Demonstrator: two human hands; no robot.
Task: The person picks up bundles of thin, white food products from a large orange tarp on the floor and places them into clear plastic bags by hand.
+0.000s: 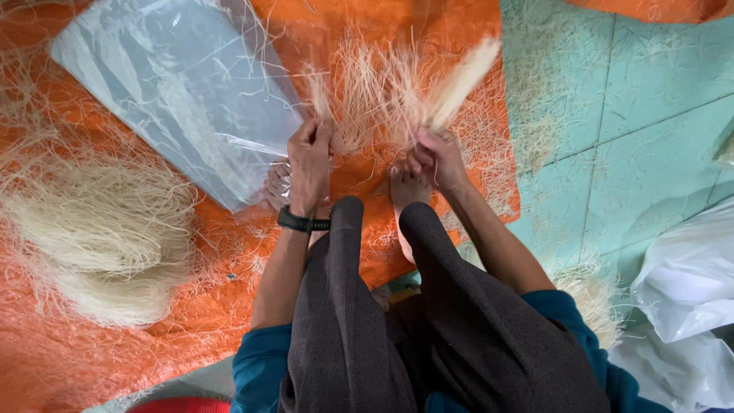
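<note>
A bundle of pale dried fibres (397, 92) is gripped between both hands above an orange woven mat (229, 306) spread on the floor. The left hand (310, 164) is clenched around thin strands at the bundle's left side, a black wristband (302, 222) being worn on that wrist. The right hand (437, 158) is closed on a thicker, tidier tuft (462, 76) that is held slanting up toward the mat's far right edge. Between the two hands the loose strands are fanned out and tangled, touching the mat beneath.

Just beside the left hand, toward the mat's far left corner, a clear plastic sheet (183, 84) is laid flat, its near corner reaching the person's left foot. A large heap of the same fibres (99, 237) is piled along the mat's left edge, well apart from the hands. Bare feet (405, 187) are seen below the hands, with dark trousers (382, 329) drawn up at the knees. To the right of the mat, green floor tiles (627, 115) are littered with stray strands, and white plastic bags (684, 283) are bunched at the right edge of the view.
</note>
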